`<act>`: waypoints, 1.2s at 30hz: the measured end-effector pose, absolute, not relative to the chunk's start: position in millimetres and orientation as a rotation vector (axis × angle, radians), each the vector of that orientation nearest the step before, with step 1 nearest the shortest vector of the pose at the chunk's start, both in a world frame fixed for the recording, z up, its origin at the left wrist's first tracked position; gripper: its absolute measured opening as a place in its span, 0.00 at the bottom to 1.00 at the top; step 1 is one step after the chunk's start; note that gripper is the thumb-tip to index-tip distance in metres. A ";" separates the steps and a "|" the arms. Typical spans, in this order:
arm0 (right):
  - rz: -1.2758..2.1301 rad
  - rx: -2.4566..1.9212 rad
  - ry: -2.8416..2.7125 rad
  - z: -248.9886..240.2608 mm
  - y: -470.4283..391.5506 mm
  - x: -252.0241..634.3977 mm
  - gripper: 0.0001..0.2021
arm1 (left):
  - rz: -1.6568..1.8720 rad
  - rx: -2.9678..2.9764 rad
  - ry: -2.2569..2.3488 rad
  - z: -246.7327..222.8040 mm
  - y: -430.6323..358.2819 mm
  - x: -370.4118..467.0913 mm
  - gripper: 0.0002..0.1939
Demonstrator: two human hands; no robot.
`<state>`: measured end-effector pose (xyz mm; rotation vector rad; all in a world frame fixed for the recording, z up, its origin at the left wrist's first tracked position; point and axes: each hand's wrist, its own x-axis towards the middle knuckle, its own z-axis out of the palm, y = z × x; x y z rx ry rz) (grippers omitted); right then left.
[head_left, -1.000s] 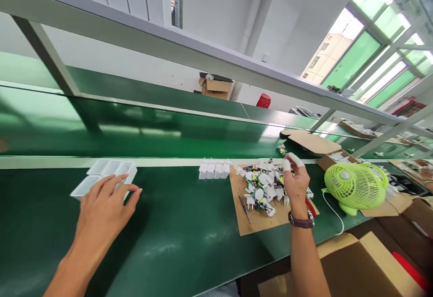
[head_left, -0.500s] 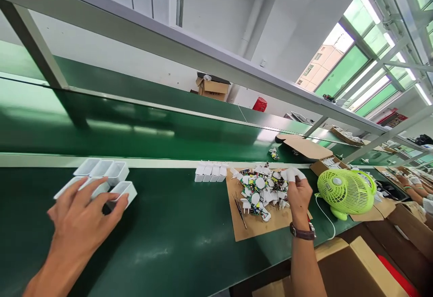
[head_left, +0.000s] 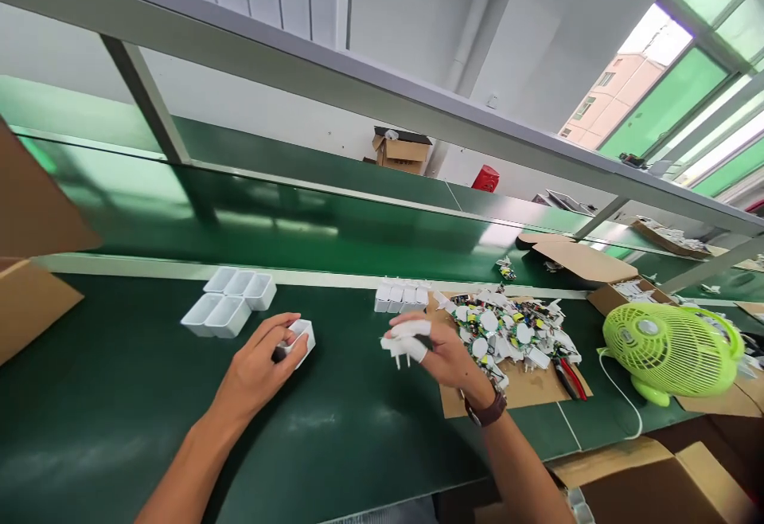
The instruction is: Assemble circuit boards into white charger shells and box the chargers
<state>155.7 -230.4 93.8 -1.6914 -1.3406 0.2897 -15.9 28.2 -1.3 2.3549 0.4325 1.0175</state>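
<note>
My left hand (head_left: 263, 361) pinches a small white open-topped plastic housing (head_left: 304, 338) over the green table. Behind it stand several more such white housings (head_left: 230, 313), grouped close together. In my right hand (head_left: 438, 349), with white covers on the fingers, is a white plug piece (head_left: 401, 350) with two prongs pointing down. Just behind that hand, a row of white housings (head_left: 401, 296) stands at the table's back edge. A heap of circuit boards and white plug parts (head_left: 507, 329) lies on a cardboard sheet (head_left: 454, 403) to the right.
Red-handled pliers (head_left: 571, 379) lie on the cardboard's right side. A lime-green fan (head_left: 668, 349) stands farther right, its white cable trailing on the table. An open carton (head_left: 650, 476) is below the front edge. Brown cardboard (head_left: 36, 309) stands at far left.
My left hand has drawn one housing away from the group, to the right. My right hand has come left from the heap with the plug piece. The view has turned left.
</note>
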 end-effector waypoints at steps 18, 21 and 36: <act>0.147 -2.107 -1.853 24.5 -161.7 114.9 0.15 | 0.575 2.378 0.410 -8.7 32.2 -25.3 0.27; 0.231 -2.130 -1.722 22.9 -150.2 119.7 0.15 | 0.525 2.389 0.375 -11.1 35.0 -27.2 0.26; 0.367 -2.111 -1.656 17.4 -176.6 151.5 0.36 | 0.299 2.336 0.371 -2.9 31.5 -28.6 0.41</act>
